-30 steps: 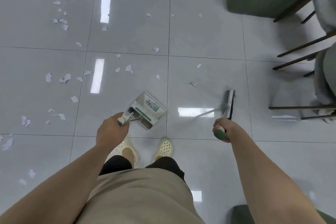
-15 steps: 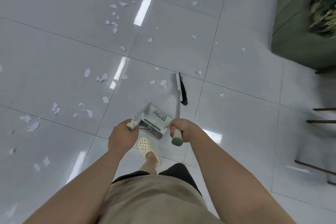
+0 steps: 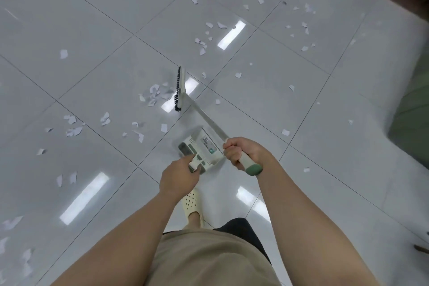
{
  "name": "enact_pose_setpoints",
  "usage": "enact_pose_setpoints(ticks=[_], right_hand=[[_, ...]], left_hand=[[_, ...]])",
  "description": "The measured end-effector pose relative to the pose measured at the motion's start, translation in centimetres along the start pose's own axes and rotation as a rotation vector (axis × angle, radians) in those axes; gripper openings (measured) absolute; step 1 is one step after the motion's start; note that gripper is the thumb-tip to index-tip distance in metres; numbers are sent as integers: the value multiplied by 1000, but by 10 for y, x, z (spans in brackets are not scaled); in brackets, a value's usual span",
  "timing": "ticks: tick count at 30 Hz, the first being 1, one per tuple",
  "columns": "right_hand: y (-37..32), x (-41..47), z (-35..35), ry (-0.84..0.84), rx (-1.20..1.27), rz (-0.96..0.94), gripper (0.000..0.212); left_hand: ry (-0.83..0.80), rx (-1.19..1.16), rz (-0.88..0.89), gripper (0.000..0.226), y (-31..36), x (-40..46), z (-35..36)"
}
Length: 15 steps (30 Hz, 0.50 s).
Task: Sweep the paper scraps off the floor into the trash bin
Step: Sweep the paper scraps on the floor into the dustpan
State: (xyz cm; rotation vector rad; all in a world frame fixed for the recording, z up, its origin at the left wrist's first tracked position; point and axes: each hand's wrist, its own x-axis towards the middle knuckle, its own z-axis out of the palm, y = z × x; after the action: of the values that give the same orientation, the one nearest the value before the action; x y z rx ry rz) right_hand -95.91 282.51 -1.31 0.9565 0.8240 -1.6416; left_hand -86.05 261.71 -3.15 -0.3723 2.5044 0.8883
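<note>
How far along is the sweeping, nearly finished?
No, barely begun. The right hand grips the broom, whose bristles touch a small heap of paper scraps. The left hand holds the dustpan. Scraps lie scattered across the floor; no bin shows.

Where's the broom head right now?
Head view, just above centre: the broom head sits on the floor ahead of the dustpan, with a cluster of paper scraps against its left side.

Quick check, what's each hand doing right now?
Left hand: closed around the dustpan handle, holding the dustpan.
Right hand: closed around the broom at its green-tipped grip.
</note>
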Motion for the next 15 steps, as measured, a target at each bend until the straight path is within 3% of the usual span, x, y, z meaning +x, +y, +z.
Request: enact_pose_setpoints(ticks=[5, 15], right_hand=[[-2, -52, -77, 153, 176, -93, 26], [13, -163, -270, 549, 473, -276, 26]], left_hand=[[64, -135, -7, 4, 38, 13, 11], [60, -223, 12, 5, 139, 33, 82]])
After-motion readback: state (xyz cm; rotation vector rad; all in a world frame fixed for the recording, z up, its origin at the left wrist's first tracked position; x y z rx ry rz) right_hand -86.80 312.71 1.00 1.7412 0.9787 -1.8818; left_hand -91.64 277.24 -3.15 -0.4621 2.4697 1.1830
